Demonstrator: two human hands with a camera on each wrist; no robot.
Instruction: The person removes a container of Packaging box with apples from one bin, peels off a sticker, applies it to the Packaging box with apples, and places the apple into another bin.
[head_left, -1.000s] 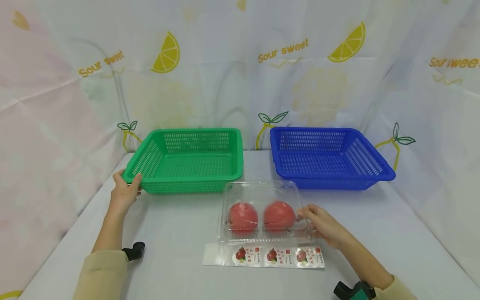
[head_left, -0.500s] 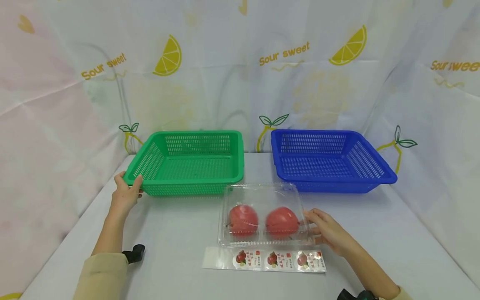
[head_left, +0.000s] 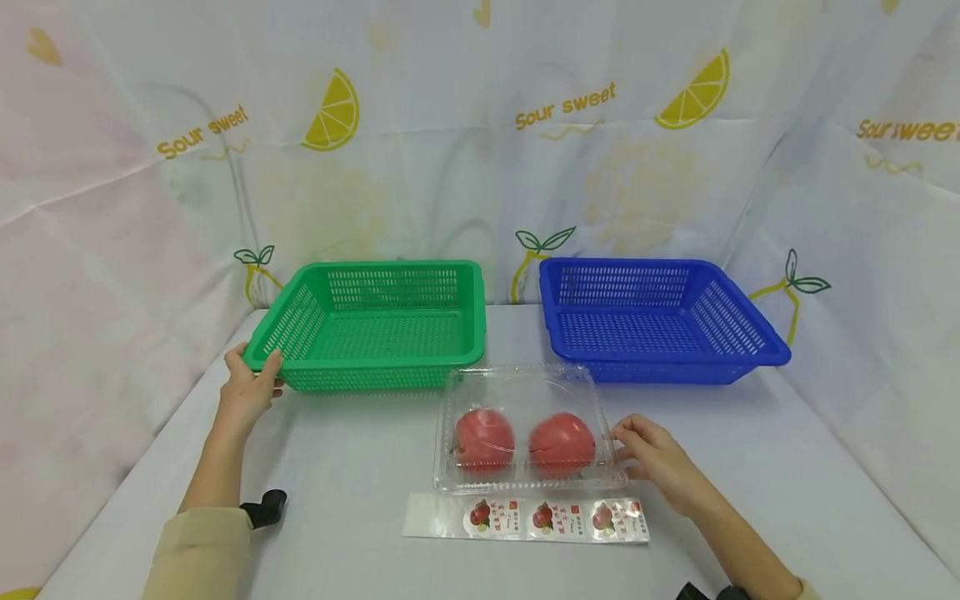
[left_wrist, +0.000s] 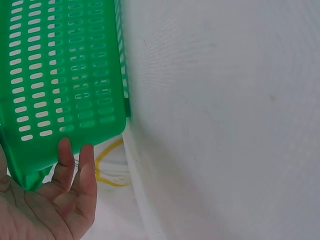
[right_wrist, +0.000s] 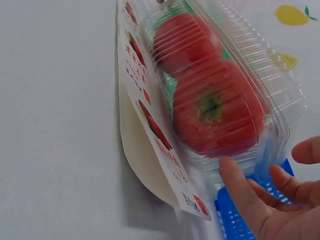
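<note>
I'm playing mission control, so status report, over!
Left grip holds green basket at near-left corner. Right grip at right edge of clear box, hold unclear. Two red fruits inside. Sticker strip close in front.

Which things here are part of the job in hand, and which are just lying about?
Likely in the job:
green basket, gripped by the left hand
clear plastic box, right hand at its edge
two apples in the box

Likely just lying about:
blue basket, untouched
label strip, untouched, though it may be meant for the box
</note>
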